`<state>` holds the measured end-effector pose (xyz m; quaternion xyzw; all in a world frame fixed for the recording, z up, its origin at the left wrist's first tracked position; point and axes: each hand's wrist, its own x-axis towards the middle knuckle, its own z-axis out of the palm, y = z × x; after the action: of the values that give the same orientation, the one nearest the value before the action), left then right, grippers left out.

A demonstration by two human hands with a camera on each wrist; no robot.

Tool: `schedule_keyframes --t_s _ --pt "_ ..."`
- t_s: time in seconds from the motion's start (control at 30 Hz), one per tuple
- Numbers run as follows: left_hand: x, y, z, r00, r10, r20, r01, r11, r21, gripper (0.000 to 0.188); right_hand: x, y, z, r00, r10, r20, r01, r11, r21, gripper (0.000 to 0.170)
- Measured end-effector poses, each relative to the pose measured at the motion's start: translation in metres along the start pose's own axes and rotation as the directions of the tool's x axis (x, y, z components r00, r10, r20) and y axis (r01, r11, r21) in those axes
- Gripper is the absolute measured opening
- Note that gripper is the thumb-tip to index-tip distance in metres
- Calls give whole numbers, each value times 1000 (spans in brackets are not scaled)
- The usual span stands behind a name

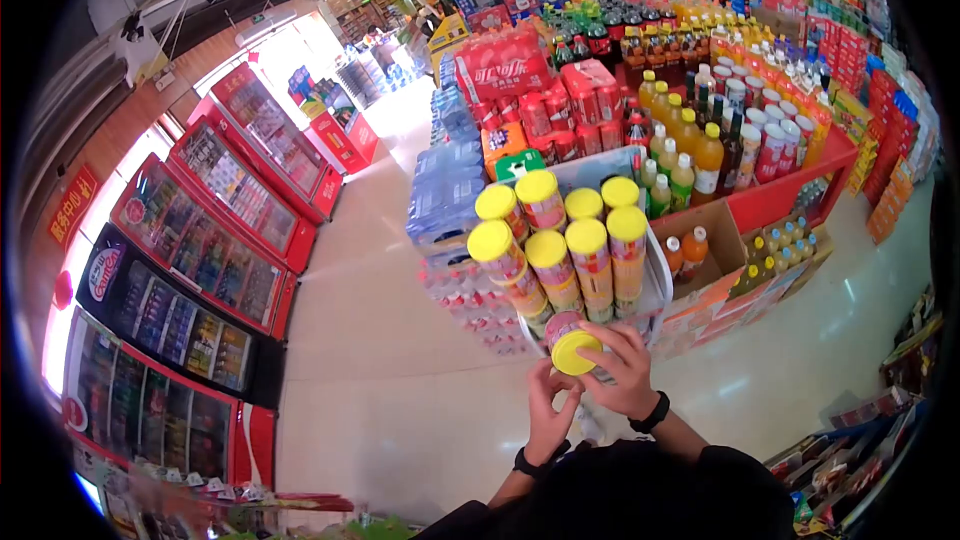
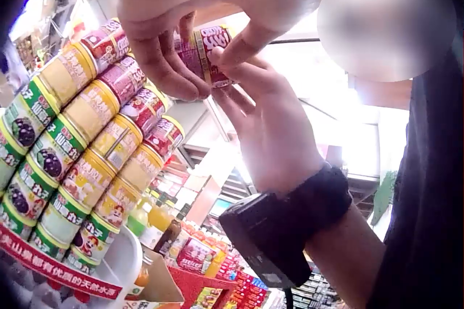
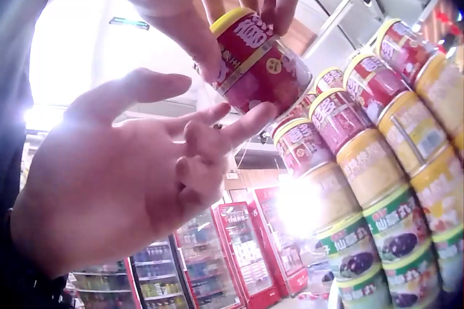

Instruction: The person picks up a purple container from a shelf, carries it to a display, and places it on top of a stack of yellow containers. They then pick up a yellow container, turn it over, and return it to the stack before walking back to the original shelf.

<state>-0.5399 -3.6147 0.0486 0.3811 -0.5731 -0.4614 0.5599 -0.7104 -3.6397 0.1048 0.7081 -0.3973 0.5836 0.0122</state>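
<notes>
A can (image 1: 574, 348) with a yellow plastic lid and a dark red-purple label is up in front of the body, its lid facing the head camera. My right hand (image 1: 626, 376) grips it, thumb on one side and fingers on the other in the right wrist view. My left hand (image 3: 138, 157) is beneath the can, an extended finger at its lower side, the thumb apart from it and other fingers bent. Just beyond both hands stand stacked yellow-lidded cans (image 1: 548, 250); red-purple labels top the rows, with yellow and green ones below.
The stack stands on a white rounded stand (image 1: 655, 275). Cartons of orange drink bottles (image 1: 694, 245) and a red display of juice bottles (image 1: 706, 160) are to the right. Shrink-wrapped water packs (image 1: 445, 190) lie left of it. Red drink fridges (image 1: 200, 240) line the left wall across an aisle.
</notes>
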Motion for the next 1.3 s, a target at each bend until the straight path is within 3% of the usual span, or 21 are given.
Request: schedule_keyframes --t_s 0.1,0.2,0.37,0.47,0.7,0.93,1.13,1.3 --pt "42 -1 -9 989 74 126 -77 997 20 78 30 18 21 999 -7 -52 5 1000 -25 51" --pt "73 -9 -14 975 154 163 -163 985 48 81 51 31 32 998 -41 -52 37 997 -72 52" --pt "105 -28 -18 961 192 201 -193 981 -17 89 85 52 45 997 -58 -43 53 993 -108 50" --pt "112 -33 -21 960 180 212 -199 978 70 88 100 59 50 999 -37 -25 35 996 -78 49" --pt "129 -23 -14 937 245 248 -296 935 195 73 129 73 58 999 -5 36 5 1000 -3 55" --pt "137 -35 -5 955 271 120 -290 938 189 64 144 90 63 994 90 68 -93 995 44 55" --pt "135 -32 -4 936 341 83 -349 882 316 57 151 94 58 990 72 125 -76 997 22 51" --pt "133 -29 -3 945 309 103 -325 871 369 53 154 94 50 980 73 188 -84 995 50 51"
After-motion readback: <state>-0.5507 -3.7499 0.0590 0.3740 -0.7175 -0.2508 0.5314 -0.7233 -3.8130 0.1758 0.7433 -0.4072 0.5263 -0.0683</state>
